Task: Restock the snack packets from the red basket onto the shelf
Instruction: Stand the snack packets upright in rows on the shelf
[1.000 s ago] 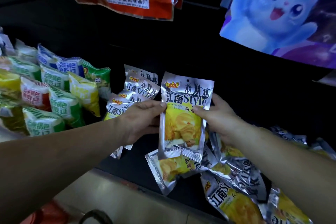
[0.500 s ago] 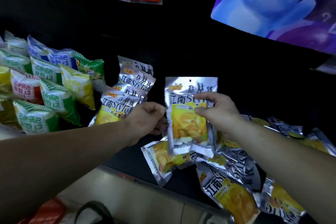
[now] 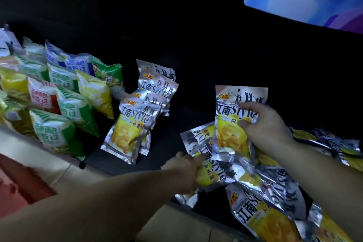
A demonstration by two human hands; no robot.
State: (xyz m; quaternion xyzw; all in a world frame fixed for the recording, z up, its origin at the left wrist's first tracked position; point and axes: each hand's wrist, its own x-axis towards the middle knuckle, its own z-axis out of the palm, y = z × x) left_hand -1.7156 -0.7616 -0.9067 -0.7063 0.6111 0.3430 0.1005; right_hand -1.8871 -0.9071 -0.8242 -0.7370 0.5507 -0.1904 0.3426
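Dark shelf [image 3: 196,122], blurred left hand [image 3: 185,172].

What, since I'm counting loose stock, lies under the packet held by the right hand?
A loose heap of like packets, the left hand gripping its front packet; whatever the heap covers is hidden.

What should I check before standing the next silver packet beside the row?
1. Right hand grips held packet upright, print forward: ok.
2. Left hand has a firm hold on lying packet: cannot tell, blurred.
3. Bare shelf right of standing row: ok.
4. Standing row propped, none toppled: ok.
5. Loose pile sorted: not ok, packets overlap flat.
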